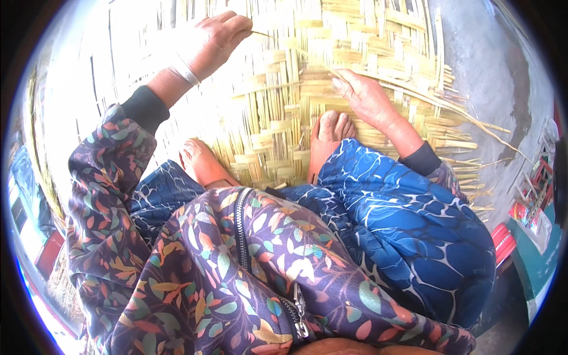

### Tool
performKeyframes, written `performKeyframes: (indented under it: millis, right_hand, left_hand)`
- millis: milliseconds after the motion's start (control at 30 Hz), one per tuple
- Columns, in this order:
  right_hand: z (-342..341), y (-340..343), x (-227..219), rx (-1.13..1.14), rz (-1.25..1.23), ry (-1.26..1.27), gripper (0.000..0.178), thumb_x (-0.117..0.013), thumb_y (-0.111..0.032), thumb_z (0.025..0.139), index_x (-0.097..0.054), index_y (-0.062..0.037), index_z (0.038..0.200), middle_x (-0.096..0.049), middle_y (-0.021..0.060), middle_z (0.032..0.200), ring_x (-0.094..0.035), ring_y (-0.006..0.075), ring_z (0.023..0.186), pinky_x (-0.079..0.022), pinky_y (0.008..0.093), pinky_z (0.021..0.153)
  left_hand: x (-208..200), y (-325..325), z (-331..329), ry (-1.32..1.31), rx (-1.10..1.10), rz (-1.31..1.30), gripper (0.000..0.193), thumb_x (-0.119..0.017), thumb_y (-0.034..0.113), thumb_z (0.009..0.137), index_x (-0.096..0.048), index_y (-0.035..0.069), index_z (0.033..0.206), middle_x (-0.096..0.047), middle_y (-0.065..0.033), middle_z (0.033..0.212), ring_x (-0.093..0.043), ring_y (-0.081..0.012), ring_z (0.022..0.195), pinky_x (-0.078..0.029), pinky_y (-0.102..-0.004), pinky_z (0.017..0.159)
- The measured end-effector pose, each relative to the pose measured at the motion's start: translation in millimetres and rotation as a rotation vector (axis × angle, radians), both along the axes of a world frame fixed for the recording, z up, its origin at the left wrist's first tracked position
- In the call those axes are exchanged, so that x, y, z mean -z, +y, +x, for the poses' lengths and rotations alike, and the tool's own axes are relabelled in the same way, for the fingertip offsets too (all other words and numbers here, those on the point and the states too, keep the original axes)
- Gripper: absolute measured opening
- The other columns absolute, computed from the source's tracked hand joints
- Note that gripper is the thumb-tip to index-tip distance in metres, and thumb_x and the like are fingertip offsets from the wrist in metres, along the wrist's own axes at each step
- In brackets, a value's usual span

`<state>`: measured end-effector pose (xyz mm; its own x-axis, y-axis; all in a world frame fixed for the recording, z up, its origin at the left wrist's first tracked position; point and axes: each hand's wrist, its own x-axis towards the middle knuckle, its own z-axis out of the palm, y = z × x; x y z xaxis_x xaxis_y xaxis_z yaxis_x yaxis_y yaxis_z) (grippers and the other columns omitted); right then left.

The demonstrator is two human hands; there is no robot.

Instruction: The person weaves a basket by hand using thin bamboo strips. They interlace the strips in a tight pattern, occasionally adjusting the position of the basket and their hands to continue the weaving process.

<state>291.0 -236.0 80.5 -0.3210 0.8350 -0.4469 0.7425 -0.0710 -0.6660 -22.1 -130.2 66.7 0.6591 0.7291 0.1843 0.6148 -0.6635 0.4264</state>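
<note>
1. A smooth grey floor (473, 47), with a darker damp-looking patch, runs along the right; strong light washes out the upper left.
2. At the right edge lies a shiny red-and-white packet (523, 216); any printing on it is too small to tell. Near it are a red object with pale stripes (503, 244) and a teal surface (544, 248).
3. The woven mat (278, 127) spreads over the floor in front of the person and under both bare feet. Its flat, straw-yellow strips cross over and under in blocky bundles, and loose ends fray out along its right side.
4. The left hand (219, 38), with a pale band (185, 70) at its wrist, is above the mat's upper part. Its curled fingers pinch the end of a thin dark strip (263, 34) pointing right.
5. The right hand (370, 100) is low over the mat, just above the right foot (331, 130). Thumb and forefinger grasp a slender pale strip (325, 66); whether it joins the left hand's piece, I cannot tell.
6. Long, stiff split stems (438, 103) slant from beside the right hand past the mat's edge.
7. The person wears a leaf-patterned jacket (231, 266) with a metal-toothed zip and blue trousers (408, 207) veined in white.
</note>
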Motion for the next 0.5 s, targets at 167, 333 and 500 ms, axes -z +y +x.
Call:
performKeyframes:
  millis: [167,333,500]
  right_hand:
    - [0.4,13.0,-2.3,0.343,-0.271,0.302,0.032,-0.047,-0.028,0.099,-0.058,-0.0036,0.116,-0.058,-0.0007,0.076,-0.054,0.0075,0.066,-0.047,0.0221,0.059]
    - [-25.8,18.8,-12.1,0.321,-0.209,0.234,0.029,-0.047,-0.029,0.098,-0.059,-0.0047,0.108,-0.061,0.0050,0.068,-0.057,0.0171,0.060,-0.047,0.0302,0.059]
    - [-32.1,19.5,-15.0,0.122,0.034,-0.010,0.027,-0.048,-0.031,0.095,-0.058,-0.0064,0.100,-0.062,0.0126,0.068,-0.061,0.0318,0.065,-0.047,0.0388,0.062]
  left_hand:
    - [-19.4,0.0,26.7,-0.014,-0.137,0.212,0.035,-0.070,0.015,0.077,-0.060,0.014,0.111,-0.051,-0.0059,0.128,-0.045,-0.0237,0.122,-0.037,-0.0402,0.100]
    - [-19.1,-16.8,79.2,-0.586,-0.538,-1.060,0.041,-0.066,0.031,0.088,-0.061,-0.006,0.104,-0.067,-0.0151,0.088,-0.066,-0.0164,0.078,-0.053,-0.0281,0.067]
    - [-18.7,-11.9,98.5,-0.828,-0.566,-1.224,0.028,-0.059,0.025,0.092,-0.061,-0.003,0.092,-0.068,-0.0095,0.087,-0.066,-0.0146,0.077,-0.053,-0.0268,0.068]
